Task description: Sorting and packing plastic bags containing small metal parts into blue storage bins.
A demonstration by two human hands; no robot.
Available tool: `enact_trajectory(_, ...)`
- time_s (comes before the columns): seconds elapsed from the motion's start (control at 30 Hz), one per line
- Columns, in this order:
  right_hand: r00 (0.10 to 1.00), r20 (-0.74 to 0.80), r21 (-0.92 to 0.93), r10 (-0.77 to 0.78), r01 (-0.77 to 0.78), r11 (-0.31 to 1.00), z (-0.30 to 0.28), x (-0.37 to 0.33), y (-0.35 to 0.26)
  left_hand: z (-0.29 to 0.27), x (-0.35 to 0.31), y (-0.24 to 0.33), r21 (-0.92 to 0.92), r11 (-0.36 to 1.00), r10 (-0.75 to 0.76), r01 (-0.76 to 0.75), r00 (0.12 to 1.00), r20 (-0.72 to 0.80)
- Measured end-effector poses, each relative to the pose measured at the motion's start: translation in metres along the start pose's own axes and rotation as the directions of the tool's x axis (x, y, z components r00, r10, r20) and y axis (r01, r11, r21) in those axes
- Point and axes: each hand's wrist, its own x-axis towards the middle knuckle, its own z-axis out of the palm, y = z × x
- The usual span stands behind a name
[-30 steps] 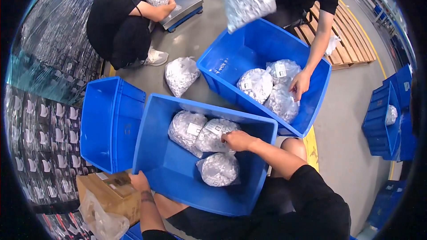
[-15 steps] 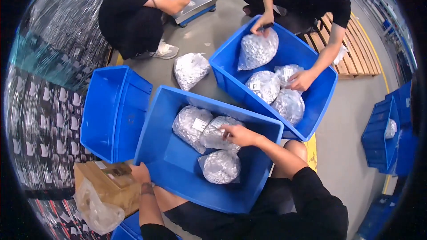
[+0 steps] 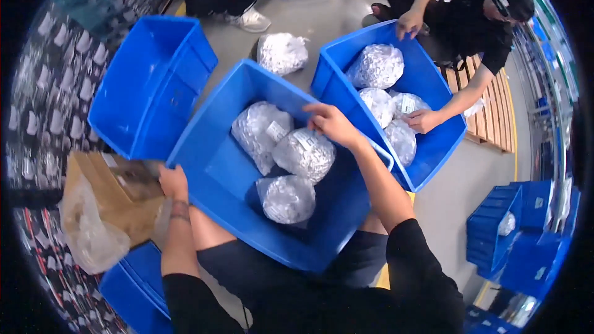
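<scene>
A blue plastic bin [image 3: 207, 142] sits tilted across my lap. My left hand [image 3: 173, 181] is closed on its left rim. Inside lie three clear plastic bags of small silvery-white pieces: one labelled bag at the far left [image 3: 255, 130], another labelled bag [image 3: 306, 159] to its right, and a third bag [image 3: 286, 201] nearer to me. Over the bin's far side hangs my right hand [image 3: 332, 125], fingers loosely bent and apart, just above the right labelled bag and holding nothing visible.
Another person reaches into a second blue bin [image 3: 427, 167] of similar bags at the right. One bag [image 3: 282, 53] lies on the floor. Stacked blue bins [image 3: 133, 99], a cardboard box [image 3: 117, 204] and wrapped goods [image 3: 62, 80] stand left. A wooden pallet [image 3: 495, 111] lies right.
My right hand has lifted off the labelled bag and moved up toward the far rim. The other person's bag now rests in their bin, one hand at its rim. The view has shifted.
</scene>
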Motion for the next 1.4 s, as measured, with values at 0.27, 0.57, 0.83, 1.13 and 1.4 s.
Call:
enact_trajectory(0.27, 0.995, 0.081, -0.663, 0.063, 0.006, 0.748, 0.009, -0.099, 0.089, -0.001, -0.006, 0.005, 0.048, 0.999, 0.005, -0.006, 1.000, 0.018)
enact_trajectory(0.57, 0.951, 0.278, -0.618, 0.136, 0.069, 0.783, 0.023, -0.091, 0.101, -0.003, -0.003, 0.003, 0.090, 0.996, 0.011, -0.015, 0.999, 0.037)
enact_trajectory(0.83, 0.927, 0.309, -0.611, 0.214, 0.021, 0.792, 0.025, -0.085, 0.099, -0.001, 0.005, -0.007, 0.117, 0.993, 0.013, -0.018, 0.999, 0.044)
enact_trajectory(1.13, 0.927, 0.323, -0.614, 0.192, 0.051, 0.788, 0.021, -0.086, 0.102, 0.000, 0.001, 0.005, 0.112, 0.992, 0.053, -0.058, 0.998, 0.046)
enact_trajectory(1.4, 0.926, 0.322, -0.608, 0.198, 0.042, 0.792, 0.021, -0.085, 0.105, 0.008, 0.009, -0.002, 0.142, 0.989, 0.031, -0.036, 0.999, 0.040)
